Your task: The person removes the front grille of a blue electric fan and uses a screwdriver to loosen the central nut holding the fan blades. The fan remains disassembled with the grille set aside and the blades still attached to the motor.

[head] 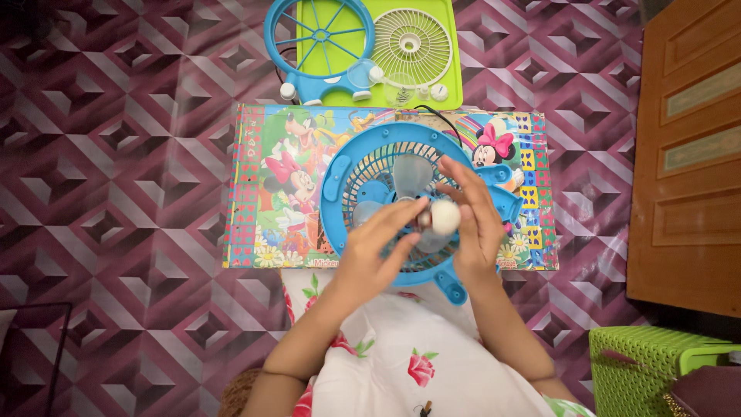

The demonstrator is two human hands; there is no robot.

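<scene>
Over a patterned purple floor, left hand (376, 249) and right hand (472, 224) pinching a white cap (444, 217) above the blue fan (409, 205), liable to slip, perhaps.

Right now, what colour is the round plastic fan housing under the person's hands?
Bright blue fan housing, with translucent pale blades; clearest in the head view.

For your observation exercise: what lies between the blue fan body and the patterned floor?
In the head view, a colourful cartoon board lies flat under the blue fan body, on the patterned floor.
</scene>
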